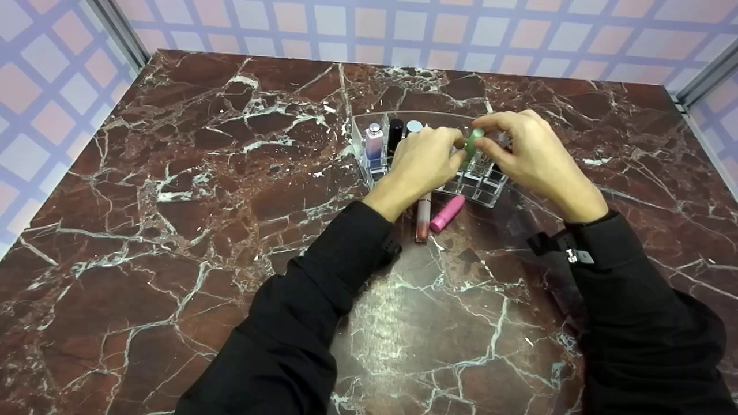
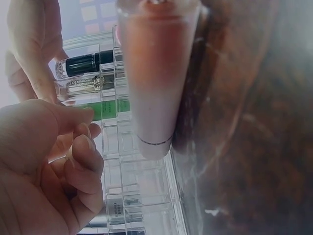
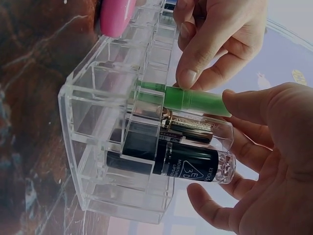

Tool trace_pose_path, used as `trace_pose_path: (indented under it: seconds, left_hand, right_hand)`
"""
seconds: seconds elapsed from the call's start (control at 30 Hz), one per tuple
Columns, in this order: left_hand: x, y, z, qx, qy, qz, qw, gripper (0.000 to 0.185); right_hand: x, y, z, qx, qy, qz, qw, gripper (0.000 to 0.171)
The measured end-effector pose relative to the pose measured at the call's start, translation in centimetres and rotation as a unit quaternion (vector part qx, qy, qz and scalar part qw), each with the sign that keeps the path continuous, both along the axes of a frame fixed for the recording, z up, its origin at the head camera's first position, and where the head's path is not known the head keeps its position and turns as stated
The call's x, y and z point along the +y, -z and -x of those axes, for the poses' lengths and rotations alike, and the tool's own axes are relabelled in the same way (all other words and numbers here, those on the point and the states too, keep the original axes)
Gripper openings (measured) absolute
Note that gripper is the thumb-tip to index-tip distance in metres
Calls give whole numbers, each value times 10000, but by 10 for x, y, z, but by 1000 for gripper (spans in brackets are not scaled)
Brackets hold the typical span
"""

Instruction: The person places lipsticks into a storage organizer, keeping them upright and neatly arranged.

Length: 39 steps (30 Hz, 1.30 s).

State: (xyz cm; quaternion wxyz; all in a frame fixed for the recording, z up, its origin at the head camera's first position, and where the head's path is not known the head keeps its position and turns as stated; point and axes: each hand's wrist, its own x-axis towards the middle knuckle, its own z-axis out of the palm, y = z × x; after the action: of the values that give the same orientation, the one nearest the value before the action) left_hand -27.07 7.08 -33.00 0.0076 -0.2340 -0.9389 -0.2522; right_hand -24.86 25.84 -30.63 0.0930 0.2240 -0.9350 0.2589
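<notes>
A clear acrylic organizer (image 1: 490, 193) stands on the marble table (image 1: 173, 230). A green tube (image 1: 474, 141) is partly down in one of its compartments. My right hand (image 1: 481, 138) pinches the tube's upper end, thumb on it in the right wrist view (image 3: 234, 100). My left hand (image 1: 458, 151) holds the green tube (image 3: 195, 100) lower down, its index fingertip (image 3: 188, 76) on it. In the left wrist view the left hand (image 2: 83, 132) is curled beside the green tube (image 2: 105, 110), seen through the acrylic.
The organizer also holds a lilac bottle (image 1: 374, 141), a black tube (image 1: 395, 135) and a black bottle with a clear cap (image 3: 181, 164). A pink lipstick (image 1: 447, 213) and a pale pink gloss tube (image 1: 424, 219) lie on the table before it. Patterned walls enclose the table.
</notes>
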Motion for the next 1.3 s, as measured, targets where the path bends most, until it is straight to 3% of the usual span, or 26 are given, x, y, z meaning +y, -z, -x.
trace_pose_path:
  seconds: [0.4, 0.7, 0.93, 1.13, 1.3]
  left_hand:
    - [-2, -3, -2, 80, -34, 72, 9999, 24]
    - [-9, -9, -4, 166, -117, 86, 9998, 19]
    - [-16, -16, -4, -218, 3, 332, 9992, 20]
    - [-20, -24, -6, -586, 40, 931, 9939, 33]
    - [-22, -29, -9, -814, 118, 1273, 9884, 35]
  right_hand:
    - [1, -1, 1, 293, -119, 10, 9995, 33]
    - [0, -9, -8, 395, 18, 148, 9991, 35]
    - [-5, -16, -16, 835, -54, 309, 9960, 31]
    - [-9, -20, -21, 1246, -180, 471, 9909, 26]
    - [-11, -21, -23, 1120, -523, 509, 9910, 22]
